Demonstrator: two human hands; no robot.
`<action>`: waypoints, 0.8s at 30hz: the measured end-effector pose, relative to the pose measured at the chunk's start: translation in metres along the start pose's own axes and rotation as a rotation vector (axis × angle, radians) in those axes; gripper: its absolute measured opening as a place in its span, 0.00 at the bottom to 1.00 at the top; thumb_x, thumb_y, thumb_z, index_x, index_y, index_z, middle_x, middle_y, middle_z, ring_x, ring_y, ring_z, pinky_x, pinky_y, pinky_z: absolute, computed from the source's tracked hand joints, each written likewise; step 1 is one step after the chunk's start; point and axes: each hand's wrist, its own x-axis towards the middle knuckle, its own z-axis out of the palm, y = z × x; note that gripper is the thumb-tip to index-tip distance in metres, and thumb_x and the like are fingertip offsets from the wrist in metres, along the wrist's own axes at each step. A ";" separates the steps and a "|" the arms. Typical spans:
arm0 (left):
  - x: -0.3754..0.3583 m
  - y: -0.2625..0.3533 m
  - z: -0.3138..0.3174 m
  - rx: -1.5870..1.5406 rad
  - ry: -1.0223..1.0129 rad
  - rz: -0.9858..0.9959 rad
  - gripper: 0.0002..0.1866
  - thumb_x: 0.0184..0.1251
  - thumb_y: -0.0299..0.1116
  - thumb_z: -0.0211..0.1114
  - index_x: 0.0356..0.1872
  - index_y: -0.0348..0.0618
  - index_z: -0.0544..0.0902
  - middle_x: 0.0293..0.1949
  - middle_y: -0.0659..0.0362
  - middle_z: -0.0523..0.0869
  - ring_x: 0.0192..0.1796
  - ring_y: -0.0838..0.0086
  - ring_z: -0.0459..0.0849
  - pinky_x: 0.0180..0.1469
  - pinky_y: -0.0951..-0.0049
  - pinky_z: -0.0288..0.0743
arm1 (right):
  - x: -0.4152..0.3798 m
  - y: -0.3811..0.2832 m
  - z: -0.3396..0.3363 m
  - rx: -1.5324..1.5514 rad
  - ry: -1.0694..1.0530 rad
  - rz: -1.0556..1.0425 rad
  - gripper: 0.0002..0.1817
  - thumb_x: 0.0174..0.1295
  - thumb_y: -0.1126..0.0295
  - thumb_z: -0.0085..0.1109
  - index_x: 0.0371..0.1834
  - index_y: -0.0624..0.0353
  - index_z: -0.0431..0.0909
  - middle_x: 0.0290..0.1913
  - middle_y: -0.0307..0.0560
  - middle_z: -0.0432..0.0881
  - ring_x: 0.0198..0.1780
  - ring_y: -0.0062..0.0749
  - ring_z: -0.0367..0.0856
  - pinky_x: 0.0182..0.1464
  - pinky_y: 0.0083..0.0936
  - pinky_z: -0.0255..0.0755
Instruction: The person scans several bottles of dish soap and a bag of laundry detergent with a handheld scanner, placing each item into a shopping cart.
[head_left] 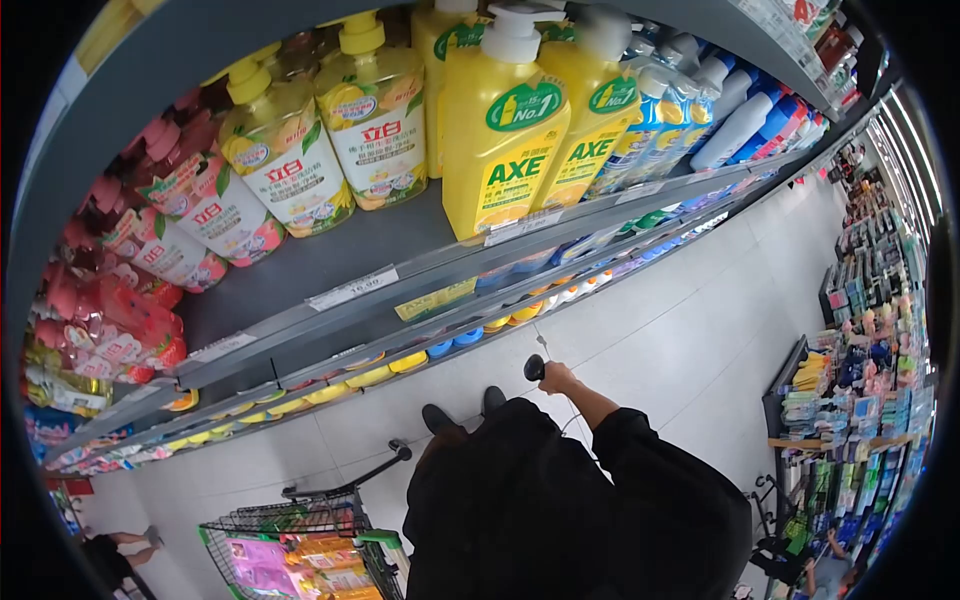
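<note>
Gripping a black handheld device [535,367] in the right hand [559,378], closed snugly around its handle; unable to tell the grip of the left hand, out of frame. Held out in front of a black sleeve [650,470], seen against pale floor tiles [640,345] and apart from the shelf [320,262]. Standing in dark shoes [439,418] near the shelf, before yellow AXE bottles [508,155], white-labelled bottles [292,175] with yellow pumps to their left, and pink bottles [112,325] farther left. Flanked on the left by a shopping cart [280,515], loaded with pink packs [255,567] and orange packs [325,555], and well off rightward by crowded racks [850,390].
</note>
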 end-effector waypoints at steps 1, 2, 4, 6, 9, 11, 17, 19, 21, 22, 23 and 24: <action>0.004 0.003 0.005 -0.003 -0.019 0.002 0.17 0.60 0.35 0.69 0.48 0.37 0.81 0.34 0.59 0.85 0.35 0.69 0.83 0.37 0.67 0.80 | -0.002 0.000 0.007 0.027 -0.008 0.019 0.15 0.44 0.67 0.62 0.34 0.66 0.84 0.30 0.56 0.88 0.39 0.46 0.89 0.47 0.37 0.83; 0.006 0.009 0.012 -0.007 -0.037 0.003 0.17 0.60 0.35 0.69 0.48 0.38 0.81 0.34 0.59 0.85 0.35 0.69 0.83 0.37 0.67 0.80 | -0.004 0.001 0.013 0.043 -0.033 0.001 0.16 0.44 0.66 0.62 0.34 0.66 0.84 0.30 0.56 0.87 0.39 0.46 0.89 0.46 0.37 0.83; 0.015 0.016 0.024 -0.009 -0.079 0.009 0.17 0.61 0.36 0.69 0.48 0.38 0.81 0.34 0.59 0.85 0.35 0.69 0.83 0.37 0.67 0.80 | -0.008 -0.001 0.028 0.044 -0.017 -0.022 0.18 0.44 0.64 0.63 0.35 0.67 0.84 0.29 0.56 0.87 0.37 0.47 0.89 0.47 0.37 0.83; 0.023 0.025 0.038 -0.010 -0.125 0.017 0.17 0.61 0.36 0.68 0.48 0.38 0.81 0.33 0.59 0.85 0.34 0.69 0.83 0.37 0.67 0.80 | -0.015 -0.007 0.035 0.071 -0.037 -0.016 0.20 0.44 0.62 0.65 0.38 0.65 0.84 0.37 0.60 0.87 0.43 0.50 0.87 0.50 0.40 0.81; 0.037 0.041 0.064 -0.004 -0.207 0.033 0.17 0.61 0.36 0.68 0.48 0.38 0.81 0.33 0.59 0.85 0.34 0.69 0.83 0.36 0.67 0.80 | -0.021 -0.014 0.048 0.147 -0.017 0.015 0.24 0.45 0.58 0.68 0.44 0.62 0.83 0.47 0.62 0.85 0.52 0.53 0.84 0.54 0.42 0.79; 0.044 0.046 0.076 0.011 -0.258 0.034 0.17 0.61 0.37 0.68 0.47 0.38 0.81 0.33 0.59 0.85 0.34 0.69 0.83 0.36 0.67 0.80 | -0.026 -0.014 0.054 0.181 -0.063 0.079 0.25 0.46 0.58 0.68 0.46 0.61 0.83 0.48 0.62 0.85 0.53 0.52 0.84 0.56 0.42 0.78; 0.058 0.024 0.074 0.045 -0.349 -0.027 0.17 0.62 0.38 0.67 0.47 0.38 0.81 0.32 0.59 0.85 0.33 0.69 0.83 0.35 0.67 0.80 | -0.048 -0.013 0.061 0.235 -0.018 0.130 0.25 0.45 0.58 0.69 0.45 0.62 0.83 0.47 0.62 0.85 0.53 0.52 0.84 0.55 0.40 0.78; 0.065 0.020 0.077 0.048 -0.381 -0.042 0.17 0.62 0.38 0.66 0.47 0.38 0.82 0.32 0.59 0.85 0.33 0.69 0.83 0.35 0.67 0.80 | -0.052 -0.016 0.062 0.209 -0.026 0.124 0.25 0.45 0.58 0.69 0.45 0.62 0.83 0.47 0.62 0.85 0.53 0.53 0.84 0.55 0.40 0.78; 0.071 0.017 0.083 0.055 -0.422 -0.054 0.17 0.62 0.39 0.66 0.47 0.39 0.82 0.32 0.59 0.85 0.33 0.69 0.83 0.35 0.67 0.80 | -0.060 -0.013 0.071 0.237 -0.005 0.162 0.25 0.46 0.57 0.69 0.45 0.62 0.83 0.48 0.63 0.85 0.53 0.54 0.84 0.55 0.41 0.78; 0.074 0.017 0.089 0.056 -0.444 -0.059 0.17 0.62 0.39 0.66 0.47 0.39 0.82 0.32 0.59 0.85 0.33 0.69 0.83 0.35 0.67 0.80 | -0.065 -0.010 0.076 0.244 0.003 0.171 0.25 0.46 0.57 0.69 0.45 0.62 0.83 0.48 0.63 0.85 0.53 0.54 0.84 0.55 0.41 0.78; 0.073 0.020 0.094 0.057 -0.464 -0.062 0.17 0.63 0.39 0.66 0.47 0.39 0.82 0.32 0.59 0.85 0.32 0.69 0.83 0.35 0.67 0.80 | -0.071 -0.009 0.081 0.243 -0.005 0.187 0.25 0.47 0.56 0.69 0.45 0.62 0.83 0.48 0.63 0.85 0.53 0.54 0.83 0.55 0.41 0.78; 0.076 0.021 0.100 0.054 -0.486 -0.062 0.17 0.63 0.39 0.66 0.47 0.39 0.82 0.32 0.59 0.85 0.32 0.69 0.83 0.35 0.68 0.80 | -0.076 -0.006 0.085 0.244 -0.010 0.201 0.25 0.48 0.55 0.68 0.45 0.63 0.83 0.48 0.62 0.85 0.53 0.54 0.83 0.55 0.42 0.78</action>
